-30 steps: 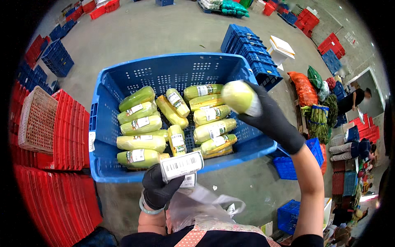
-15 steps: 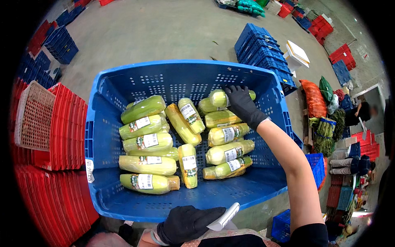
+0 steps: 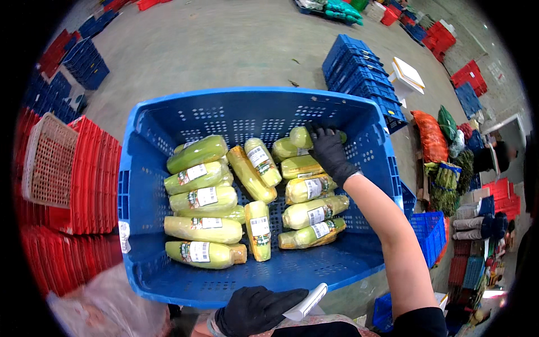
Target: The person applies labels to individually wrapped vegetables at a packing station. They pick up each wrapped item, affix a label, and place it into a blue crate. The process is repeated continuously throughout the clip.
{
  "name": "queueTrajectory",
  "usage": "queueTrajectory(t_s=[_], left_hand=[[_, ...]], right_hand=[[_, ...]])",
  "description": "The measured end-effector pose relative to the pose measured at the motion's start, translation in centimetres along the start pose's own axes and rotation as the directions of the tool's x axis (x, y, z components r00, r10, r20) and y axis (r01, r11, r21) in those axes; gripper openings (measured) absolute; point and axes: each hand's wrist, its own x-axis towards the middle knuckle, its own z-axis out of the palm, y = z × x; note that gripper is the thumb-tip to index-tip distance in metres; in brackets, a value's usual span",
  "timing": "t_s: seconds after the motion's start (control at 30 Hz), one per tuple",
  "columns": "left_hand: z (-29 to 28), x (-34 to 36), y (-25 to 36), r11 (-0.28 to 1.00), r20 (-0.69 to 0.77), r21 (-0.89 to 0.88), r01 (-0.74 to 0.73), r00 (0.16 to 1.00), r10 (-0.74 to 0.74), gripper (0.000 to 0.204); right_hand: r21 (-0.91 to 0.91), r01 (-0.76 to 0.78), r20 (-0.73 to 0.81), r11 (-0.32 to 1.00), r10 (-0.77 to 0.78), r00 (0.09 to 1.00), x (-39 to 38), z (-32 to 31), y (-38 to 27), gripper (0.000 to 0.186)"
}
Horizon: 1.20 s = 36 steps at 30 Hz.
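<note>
A large blue perforated crate [image 3: 185, 286] holds several husked corn packs wrapped in clear film with white labels. My right hand [image 3: 330, 147], in a black glove, reaches into the far right corner. Its fingers curl over a wrapped corn pack [image 3: 300, 137] lying on the others. Close by are a yellowish corn pack [image 3: 300, 167] and a labelled one [image 3: 306, 190] below it. At the near rim my left hand [image 3: 252, 310], also gloved in black, is closed on a white flat handheld object [image 3: 306, 303]; its face is mostly turned away.
Red stacked crates [image 3: 95, 174] and a pale basket [image 3: 49, 160] stand at the left. Blue stacked crates [image 3: 359, 70] and a white foam box [image 3: 405, 78] are beyond the far right corner. Clear plastic [image 3: 112, 303] covers something near left. A person [image 3: 494, 157] is at the far right.
The crate sits slightly lower in view. My right hand stays on the same corn pack, its wrist shifted slightly left. The clear plastic shows more at the lower left.
</note>
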Motion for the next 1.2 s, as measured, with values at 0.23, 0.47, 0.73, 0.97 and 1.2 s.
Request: queueTrajectory(t_s=[0.23, 0.47, 0.73, 0.97, 1.2], left_hand=[[0.5, -0.2, -0.3, 0.999, -0.036, 0.033, -0.020, 0.999, 0.021, 0.048], [-0.1, 0.0, -0.2, 0.999, 0.054, -0.048, 0.023, 0.998, -0.020, 0.046], [0.2, 0.3, 0.0, 0.996, -0.030, -0.005, -0.085, 0.996, 0.085, 0.052], [0.4, -0.1, -0.2, 0.993, -0.059, 0.012, -0.117, 0.991, 0.118, 0.054], [0.3, -0.2, -0.8, 0.986, -0.010, -0.090, -0.143, 0.990, 0.143, 0.056]], right_hand=[[0.101, -0.076, -0.095, 0.992, 0.086, 0.992, -0.5, -0.1, 0.1, 0.062], [0.709, -0.198, -0.155, 0.677, 0.423, 0.893, -0.5, -7.3, 0.0, 0.065], [0.233, -0.551, 0.916, -0.801, -0.009, 0.401, -2.7, -6.4, 1.3, 0.049], [0.262, -0.316, 0.928, -0.912, 0.148, 0.343, 0.6, 1.3, 1.2, 0.036], [0.617, -0.397, 0.346, 0.679, 0.219, 0.912, -0.3, 1.0, 1.5, 0.077]])
